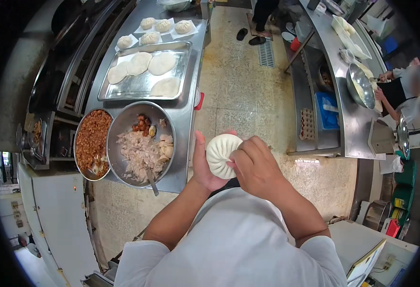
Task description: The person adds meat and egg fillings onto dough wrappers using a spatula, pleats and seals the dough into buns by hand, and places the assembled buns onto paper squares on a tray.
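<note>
A pleated white bun (pixel 217 152) rests in the cupped palm of my left hand (pixel 202 166), whose thumb stands up along its side. My right hand (pixel 260 168) pinches the dough where the pleats meet, near the bun's right side. To the left on the steel table, a large metal bowl (pixel 116 160) holds pale minced filling with brown chunks and light pieces; a utensil handle (pixel 152 183) sticks out over its near edge. Beside it stands a bowl of reddish-brown crumbly filling (pixel 93 141). Behind them, several flat dough rounds (pixel 161 63) lie on a metal tray (pixel 143 94).
Several pleated buns (pixel 183 27) sit on paper squares beyond the tray. Across the tiled floor (pixel 234 95) runs a steel counter (pixel 336 86) with a metal bowl (pixel 360 86), where another person (pixel 403 91) works. Someone else's legs (pixel 266 14) show at the far end.
</note>
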